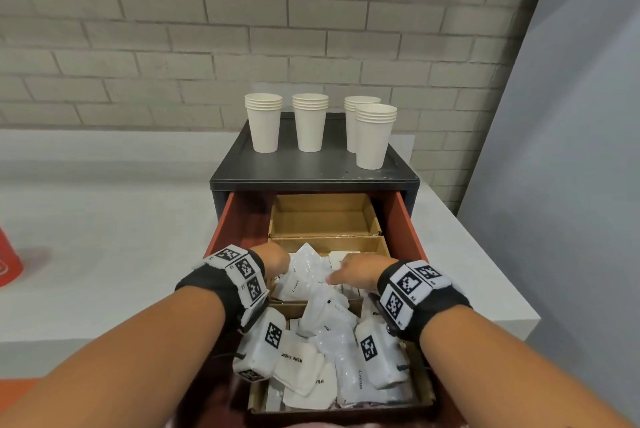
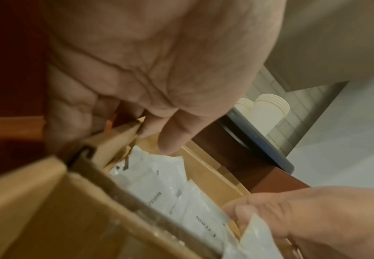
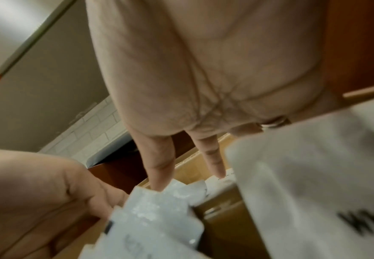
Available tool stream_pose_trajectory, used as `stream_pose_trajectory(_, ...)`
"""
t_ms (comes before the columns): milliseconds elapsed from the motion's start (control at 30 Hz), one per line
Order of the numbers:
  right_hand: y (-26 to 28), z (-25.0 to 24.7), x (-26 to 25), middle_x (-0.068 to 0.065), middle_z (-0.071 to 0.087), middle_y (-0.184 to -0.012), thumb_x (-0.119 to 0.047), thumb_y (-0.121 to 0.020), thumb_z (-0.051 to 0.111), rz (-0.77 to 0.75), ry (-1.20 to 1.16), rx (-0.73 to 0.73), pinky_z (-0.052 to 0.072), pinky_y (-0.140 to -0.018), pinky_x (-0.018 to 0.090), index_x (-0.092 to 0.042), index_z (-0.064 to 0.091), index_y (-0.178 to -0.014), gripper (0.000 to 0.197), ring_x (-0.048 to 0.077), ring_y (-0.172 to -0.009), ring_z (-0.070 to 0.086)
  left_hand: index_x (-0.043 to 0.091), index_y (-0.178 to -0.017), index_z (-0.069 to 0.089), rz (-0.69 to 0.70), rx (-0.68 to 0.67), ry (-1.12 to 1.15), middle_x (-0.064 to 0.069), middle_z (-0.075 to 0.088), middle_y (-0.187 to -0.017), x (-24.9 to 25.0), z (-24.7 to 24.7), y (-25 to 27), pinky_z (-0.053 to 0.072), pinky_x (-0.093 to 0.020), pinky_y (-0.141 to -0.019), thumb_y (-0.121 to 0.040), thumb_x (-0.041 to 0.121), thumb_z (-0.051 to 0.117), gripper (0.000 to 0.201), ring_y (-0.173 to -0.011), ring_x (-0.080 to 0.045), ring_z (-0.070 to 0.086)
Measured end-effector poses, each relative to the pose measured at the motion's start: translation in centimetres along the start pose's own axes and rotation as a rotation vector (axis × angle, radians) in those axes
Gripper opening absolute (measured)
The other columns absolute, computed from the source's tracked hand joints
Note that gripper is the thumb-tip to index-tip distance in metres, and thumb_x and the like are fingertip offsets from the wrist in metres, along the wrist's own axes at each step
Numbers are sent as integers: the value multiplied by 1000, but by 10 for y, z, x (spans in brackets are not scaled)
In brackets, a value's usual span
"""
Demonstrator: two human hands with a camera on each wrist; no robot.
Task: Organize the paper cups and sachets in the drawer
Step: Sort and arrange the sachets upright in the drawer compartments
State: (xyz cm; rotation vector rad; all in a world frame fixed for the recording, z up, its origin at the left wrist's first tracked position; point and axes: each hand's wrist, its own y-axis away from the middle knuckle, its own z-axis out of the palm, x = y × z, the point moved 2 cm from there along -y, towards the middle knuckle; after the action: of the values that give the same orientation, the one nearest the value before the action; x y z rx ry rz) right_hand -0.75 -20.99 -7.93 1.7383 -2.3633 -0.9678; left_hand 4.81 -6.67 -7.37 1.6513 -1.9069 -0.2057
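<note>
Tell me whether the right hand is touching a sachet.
Touching. The right wrist view shows the right hand pinching a white sachet between thumb and forefinger.

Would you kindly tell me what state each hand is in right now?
Left hand: closed on the tray edge.
Right hand: pinching a sachet.
</note>
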Motion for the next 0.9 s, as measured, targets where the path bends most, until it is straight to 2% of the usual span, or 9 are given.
stream_pose_trajectory(67,-2,-1,2,9,54,-133,-43,-94,47,44,-75,22,41,-97,29,-7,50,-130,51,24,-121,52,-4,-129,50,12,3,40,-18,56,-123,-2,1,-8,46,-28,-74,-97,10,42,36,-103,-28,55)
stream_pose_trajectory(233,-9,-4,-1,10,48,-140,-38,-90,59,29,-249,77,41,-97,30,-10,40,-139,60,25,-125,49,-5,-129,50,46,31,193,-21,51,-135,-6,1,-17,42,-34,-97,-94,11,47,39,-125,-33,49)
stream_pose_trajectory(400,-23,3,-16,4,39,-146,-33,-87,64,-62,-355,-14,39,-86,27,-19,29,-146,70,21,-125,46,2,-141,36,40,40,336,-16,38,-145,-7,0,-18,35,-34,-104,-101,18,36,43,-132,-31,40)
stream_pose_trajectory(533,-33,-4,-8,12,44,-141,-34,-83,66,105,-176,66,42,-100,33,-8,41,-138,66,27,-125,45,-1,-138,39,45,45,464,-16,42,-142,-9,1,-20,36,-35,-104,-102,24,35,44,-130,-33,41)
stream_pose_trajectory(633,-38,-2,-3,15,43,-137,-41,-75,70,213,-101,35,44,-100,39,-11,37,-137,77,31,-123,45,3,-141,36,-2,21,517,-17,39,-144,-10,0,-20,34,-37,-104,-102,30,35,48,-132,-32,39)
stream_pose_trajectory(700,-40,2,-6,14,49,-130,-47,-64,74,213,-137,10,48,-93,39,-13,34,-138,90,29,-110,54,4,-143,34,-15,2,569,-16,36,-147,-8,-1,-20,32,-39,-106,-101,34,37,52,-134,-33,36)
stream_pose_trajectory(767,-45,7,-13,6,62,-101,-47,-67,74,172,-184,-8,49,-75,30,-10,45,-129,79,21,-84,59,4,-143,33,-30,-10,589,-16,35,-148,-9,1,-22,31,-39,-107,-100,36,37,54,-135,-33,35)
stream_pose_trajectory(800,-47,9,-17,3,64,-94,-47,-69,74,152,-198,-13,48,-71,28,-10,50,-126,72,19,-81,60,4,-143,33,-39,-25,598,-17,35,-148,-9,1,-22,31,-40,-107,-100,37,37,54,-135,-33,35)
stream_pose_trajectory(900,-46,12,-26,7,57,-124,-41,-70,77,130,-231,-15,45,-80,30,-10,40,-133,79,22,-106,56,5,-144,32,-39,-41,638,-17,35,-149,-10,1,-24,30,-41,-108,-100,39,36,56,-135,-33,35)
